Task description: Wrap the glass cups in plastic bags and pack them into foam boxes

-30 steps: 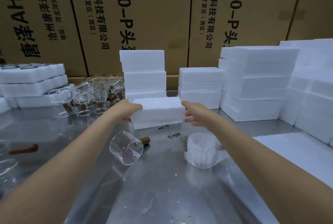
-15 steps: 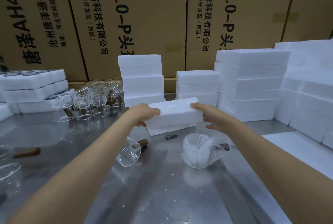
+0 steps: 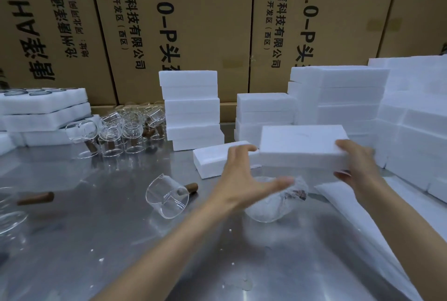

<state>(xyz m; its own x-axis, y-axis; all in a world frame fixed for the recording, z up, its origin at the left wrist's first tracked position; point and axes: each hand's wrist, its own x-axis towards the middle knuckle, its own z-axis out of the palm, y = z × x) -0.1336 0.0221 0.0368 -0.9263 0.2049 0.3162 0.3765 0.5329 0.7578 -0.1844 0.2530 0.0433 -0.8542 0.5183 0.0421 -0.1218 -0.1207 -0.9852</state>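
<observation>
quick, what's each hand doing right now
Left hand: open, fingers spread, holding nothing.
Right hand: gripping the end of the foam lid.

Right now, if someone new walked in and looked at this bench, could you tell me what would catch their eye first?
Probably the white foam lid held above the steel table, the right hand gripping its right end and the left hand spread open at its left. Below lie the foam base, a bagged cup and a bare glass cup on its side; foam stacks line the back.
</observation>
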